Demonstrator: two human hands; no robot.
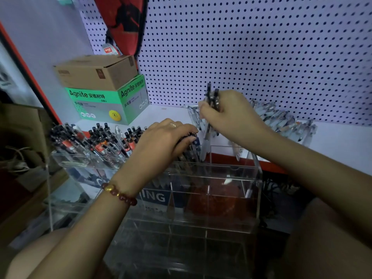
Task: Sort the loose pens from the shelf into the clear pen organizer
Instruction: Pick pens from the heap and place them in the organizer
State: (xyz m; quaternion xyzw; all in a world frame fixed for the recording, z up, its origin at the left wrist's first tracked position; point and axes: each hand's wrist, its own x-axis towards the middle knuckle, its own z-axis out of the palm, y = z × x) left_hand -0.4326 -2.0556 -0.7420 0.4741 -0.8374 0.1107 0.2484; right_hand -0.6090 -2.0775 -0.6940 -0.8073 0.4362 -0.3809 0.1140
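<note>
A clear acrylic pen organizer [255,172] with several compartments stands against the front edge of the white shelf [342,143]. Its back-left slots hold many black-capped pens [100,139]. My left hand [161,141] lies curled over the tops of a bunch of pens in a middle back slot. My right hand [227,113] grips a small bundle of dark pens [212,97] upright above the organizer, their lower ends reaching down to a back slot. Loose clear pens [281,119] lie in a pile on the shelf behind my right forearm.
Against the pegboard wall [261,47] at the back left, a brown carton [96,71] sits on a green and grey box [108,101]. A red bag [124,23] hangs above them. The shelf has a red front edge [269,165].
</note>
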